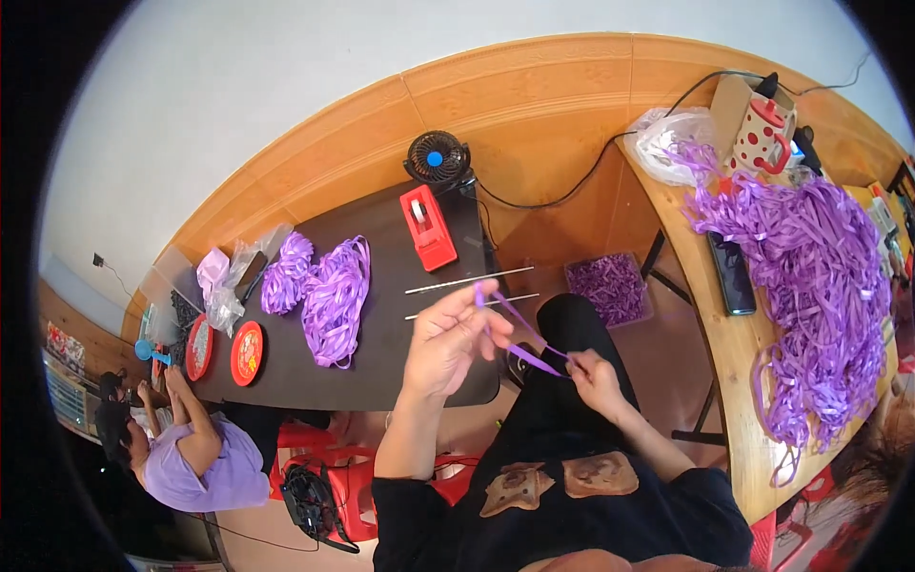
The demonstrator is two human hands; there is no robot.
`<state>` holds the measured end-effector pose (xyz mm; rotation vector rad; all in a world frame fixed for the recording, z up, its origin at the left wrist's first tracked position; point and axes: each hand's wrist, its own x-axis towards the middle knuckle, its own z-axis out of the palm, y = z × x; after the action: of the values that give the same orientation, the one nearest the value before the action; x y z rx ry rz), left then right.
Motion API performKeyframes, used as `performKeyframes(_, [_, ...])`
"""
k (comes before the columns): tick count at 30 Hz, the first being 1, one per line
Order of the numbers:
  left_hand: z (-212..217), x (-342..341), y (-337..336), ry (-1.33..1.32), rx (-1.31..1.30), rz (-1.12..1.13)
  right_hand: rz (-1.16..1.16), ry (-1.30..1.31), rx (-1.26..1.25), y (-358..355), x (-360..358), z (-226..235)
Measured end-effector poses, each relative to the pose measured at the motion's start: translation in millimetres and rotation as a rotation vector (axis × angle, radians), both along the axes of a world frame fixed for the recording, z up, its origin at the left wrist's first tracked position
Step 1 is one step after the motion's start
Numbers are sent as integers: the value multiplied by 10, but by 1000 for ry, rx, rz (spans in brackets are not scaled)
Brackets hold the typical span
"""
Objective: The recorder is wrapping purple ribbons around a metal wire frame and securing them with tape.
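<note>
A: Purple ribbon strip (522, 336) is stretched in the air over the lap, between the two hands. Left hand (448, 341) has its fingers closed on the upper end, right hand (593, 374) pinches the lower end.

B: Risks?

A: Likely a slip from either pinch, or a twist; the strip is thin and taut.

B: Blind spots?

A: Fingertip contact is too small to resolve. The ribbon heap (820, 296) on the wooden table (734, 381) runs off into the rim distortion.
</note>
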<state>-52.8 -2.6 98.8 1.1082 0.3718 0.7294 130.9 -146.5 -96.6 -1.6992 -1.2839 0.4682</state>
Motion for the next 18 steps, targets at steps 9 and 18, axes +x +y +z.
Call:
performKeyframes(9, [-170, 98, -301, 322, 85, -340, 443, 155, 455, 292, 262, 1273])
performKeyframes(18, [-231, 84, -218, 281, -54, -499, 621, -21, 486, 430, 233, 1445])
